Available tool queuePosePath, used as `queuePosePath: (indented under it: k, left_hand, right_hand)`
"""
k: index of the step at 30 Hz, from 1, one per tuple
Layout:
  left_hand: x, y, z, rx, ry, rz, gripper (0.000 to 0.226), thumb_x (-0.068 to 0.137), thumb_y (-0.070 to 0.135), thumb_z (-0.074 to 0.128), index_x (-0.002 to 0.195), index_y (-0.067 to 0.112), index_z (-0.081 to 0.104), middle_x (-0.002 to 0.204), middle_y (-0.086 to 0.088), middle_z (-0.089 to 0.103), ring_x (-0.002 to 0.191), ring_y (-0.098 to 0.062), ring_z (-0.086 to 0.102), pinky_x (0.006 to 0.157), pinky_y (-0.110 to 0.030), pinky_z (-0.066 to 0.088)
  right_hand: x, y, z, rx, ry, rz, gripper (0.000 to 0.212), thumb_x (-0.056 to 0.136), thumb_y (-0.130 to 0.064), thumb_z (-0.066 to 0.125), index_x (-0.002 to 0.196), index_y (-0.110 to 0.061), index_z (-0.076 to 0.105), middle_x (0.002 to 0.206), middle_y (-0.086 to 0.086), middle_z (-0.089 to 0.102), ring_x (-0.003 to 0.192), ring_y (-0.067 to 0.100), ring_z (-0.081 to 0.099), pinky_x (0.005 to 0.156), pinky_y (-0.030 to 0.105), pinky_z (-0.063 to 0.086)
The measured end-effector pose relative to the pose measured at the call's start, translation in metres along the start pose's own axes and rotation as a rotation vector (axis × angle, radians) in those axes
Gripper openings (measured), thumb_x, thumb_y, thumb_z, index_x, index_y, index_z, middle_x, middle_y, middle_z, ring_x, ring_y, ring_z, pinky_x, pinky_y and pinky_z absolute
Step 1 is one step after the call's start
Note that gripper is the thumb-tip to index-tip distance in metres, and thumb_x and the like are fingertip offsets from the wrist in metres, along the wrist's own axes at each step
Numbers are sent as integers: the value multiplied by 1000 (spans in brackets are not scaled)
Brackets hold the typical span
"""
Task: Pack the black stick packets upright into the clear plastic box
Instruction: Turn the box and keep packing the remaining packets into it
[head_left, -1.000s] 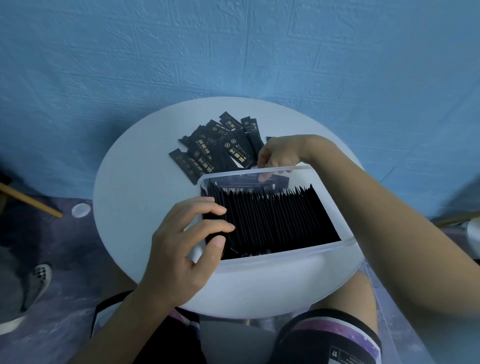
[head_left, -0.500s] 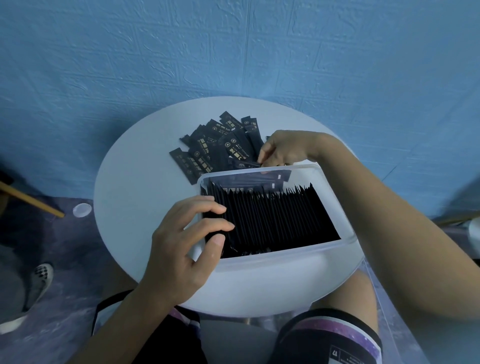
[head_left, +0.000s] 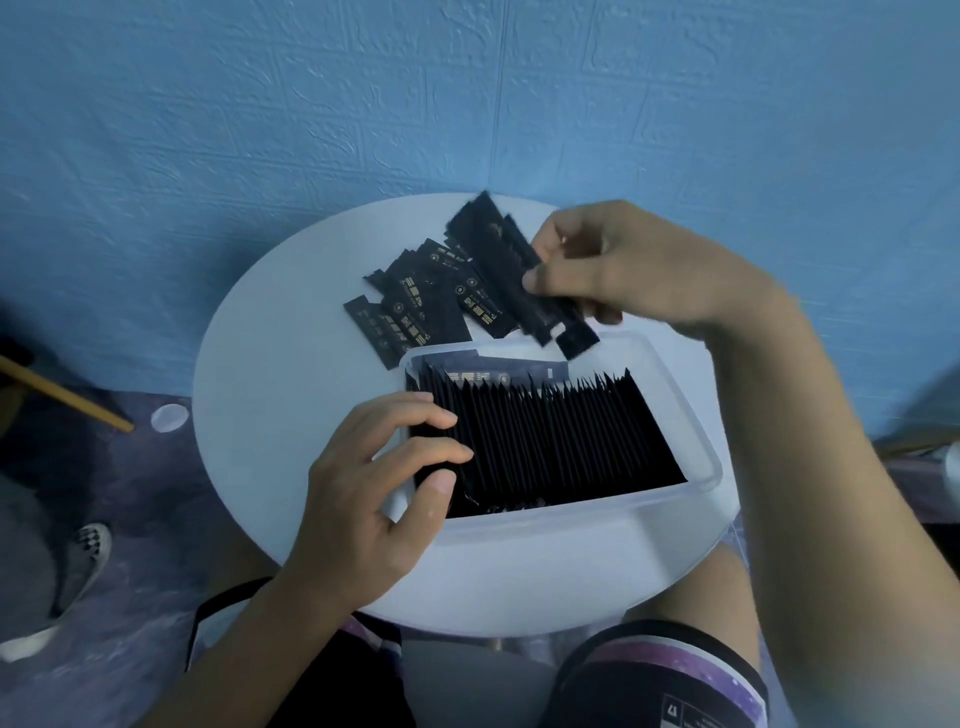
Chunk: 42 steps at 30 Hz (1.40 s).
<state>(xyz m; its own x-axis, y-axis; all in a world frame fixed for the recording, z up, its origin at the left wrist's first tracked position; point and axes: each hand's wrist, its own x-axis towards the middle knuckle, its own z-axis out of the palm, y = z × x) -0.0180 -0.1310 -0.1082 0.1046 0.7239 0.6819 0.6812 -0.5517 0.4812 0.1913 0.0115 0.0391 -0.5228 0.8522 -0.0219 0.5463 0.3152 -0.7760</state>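
Note:
A clear plastic box (head_left: 696, 447) sits on the round white table (head_left: 270, 374), packed with a dense row of upright black stick packets (head_left: 550, 441). My left hand (head_left: 379, 483) curls over the box's left end, fingertips pressing the leftmost packets. My right hand (head_left: 618, 265) is raised above the far rim and pinches a few black stick packets (head_left: 506, 265), blurred and slanting down toward the box. A loose pile of black packets with gold print (head_left: 415, 306) lies flat on the table beyond the box.
A blue textured wall stands close behind the table. A wooden rod (head_left: 62, 395) and a small clear disc (head_left: 169, 417) are at the left, a checkered shoe (head_left: 85, 551) on the purple floor. My knees sit under the table's near edge.
My right hand has lifted up and away from the pile with a few packets pinched in it. The left hand stays on the box's left end.

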Motion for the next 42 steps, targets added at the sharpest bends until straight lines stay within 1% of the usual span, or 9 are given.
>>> queuePosePath:
  k: [5,9,12,16,19,23,30,35,42]
  left_hand:
    - [0,0,1,12,11,9,30,94,21,51,92,7,78,112,-5,67,121,-20,58,103,-29,43]
    - [1,1,0,19,9,18,31,94,22,51,93,7,78,112,-5,68,120,-21,59,102,-30,44]
    - [0,1,0,21,7,16,30,94,22,51,95,8,78,113,-5,68,121,-21,59,103,-30,44]
    - [0,-1,0,21,2,21,32,97,25,51,97,8,78,115,-5,67,122,-22,59,103,-33,45]
    - [-1,-2,0,24,-1,25,35,99,28,49,99,9,79,116,-4,67,123,-23,58,103,-35,45]
    - [-1,-2,-1,23,-9,32,41,104,35,44,107,13,78,117,-4,67,125,-22,57,105,-33,43]
    - [0,-2,0,37,-23,42,44,106,37,40,112,15,78,119,-4,66,125,-23,56,106,-34,42]
    - [-1,-1,0,38,-28,26,38,102,32,45,111,13,77,120,-2,66,126,-21,56,106,-32,41]
    - [0,0,0,47,-44,27,38,100,29,45,113,12,76,121,-2,66,125,-20,55,106,-32,41]
  right_hand:
    - [-38,5,46,-66,-178,144,15,93,-18,67,95,-15,53,71,7,55,50,12,51,43,24,44]
    - [-46,7,67,-56,-174,219,22,94,-27,64,109,-17,51,76,10,60,54,21,56,50,30,48]
    - [-49,7,77,-92,-218,245,29,96,-32,60,119,-21,46,68,4,63,45,15,58,56,30,48]
    - [-52,4,81,3,-225,240,45,98,-31,63,136,-20,42,66,0,60,43,10,55,50,24,48]
    - [-50,7,83,87,-211,242,58,98,-33,65,146,-18,38,71,1,63,52,14,61,52,26,52]
    - [-49,10,84,129,-206,230,60,99,-30,63,151,-17,36,71,2,64,56,13,61,53,25,53]
    - [-47,14,87,121,-151,225,55,99,-31,63,148,-15,43,67,0,63,54,13,60,50,24,52]
    - [-52,16,83,120,-134,237,28,98,-28,65,121,-13,58,64,1,62,49,13,58,47,25,50]
    - [-49,17,92,150,-62,227,20,97,-25,67,107,-15,53,60,0,60,45,14,58,44,24,49]
